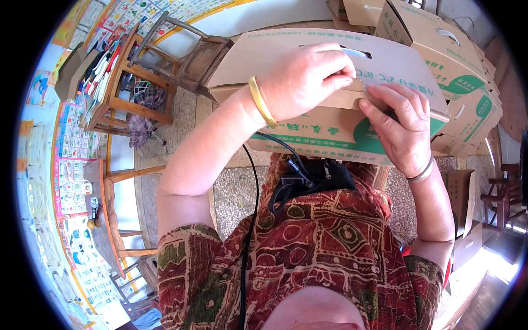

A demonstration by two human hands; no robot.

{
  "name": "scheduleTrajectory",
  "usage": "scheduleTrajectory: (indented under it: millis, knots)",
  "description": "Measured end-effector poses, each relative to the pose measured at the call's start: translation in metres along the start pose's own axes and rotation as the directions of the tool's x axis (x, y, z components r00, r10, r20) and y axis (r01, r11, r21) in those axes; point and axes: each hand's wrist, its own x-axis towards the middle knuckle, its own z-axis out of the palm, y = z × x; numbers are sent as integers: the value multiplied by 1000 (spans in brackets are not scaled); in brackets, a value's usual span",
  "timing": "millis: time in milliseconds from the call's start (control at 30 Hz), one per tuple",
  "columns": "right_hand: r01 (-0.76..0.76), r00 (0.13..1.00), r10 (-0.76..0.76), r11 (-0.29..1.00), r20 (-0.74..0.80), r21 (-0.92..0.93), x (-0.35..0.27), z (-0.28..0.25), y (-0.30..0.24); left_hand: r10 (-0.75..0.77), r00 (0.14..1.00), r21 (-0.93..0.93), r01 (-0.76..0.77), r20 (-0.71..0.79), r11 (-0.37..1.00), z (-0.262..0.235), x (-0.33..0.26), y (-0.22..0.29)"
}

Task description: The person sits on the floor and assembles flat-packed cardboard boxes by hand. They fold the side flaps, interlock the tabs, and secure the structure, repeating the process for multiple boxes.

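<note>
The left hand (305,80), a gold bangle (262,102) on its wrist, lies curled over the top edge of a brown corrugated cardboard box with green printing (330,124), its fingertips pressed down on a folded flap at the box's upper front edge. The right hand (401,129), wearing a silver bangle (422,175), comes in from the right with the wrist bent; its fingers are closed together against the same flap, just beside the left fingertips, the thumb pressing the front face. The box is held in front of the chest, above a black pouch (316,176) hanging over a red patterned blouse (308,258). Below is a speckled stone floor (236,192). More cardboard boxes of the same kind (456,71) are stacked to the upper right, a wooden chair (192,60) and a wooden shelf rack (118,82) stand at upper left, and colourful picture charts (71,159) cover the left wall.
</note>
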Motion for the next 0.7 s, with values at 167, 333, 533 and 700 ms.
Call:
scheduleTrajectory:
  millis: [167, 333, 533, 700]
  knots:
    - [-31, 999, 28, 995, 36, 91, -2, -7, 1, -139, 987, 104, 130, 86, 986, -26, -18, -6]
    - [-255, 967, 249, 929, 59, 269, 2, -11, 2, -137, 989, 175, 125, 59, 977, -30, -27, -2]
    - [-213, 975, 210, 976, 67, 35, 17, -4, -6, -143, 989, 267, 129, 35, 955, -26, -28, 4]
    - [-233, 968, 233, 972, 88, -12, 15, 0, -8, -100, 995, 307, 102, -22, 946, -15, -33, 4]
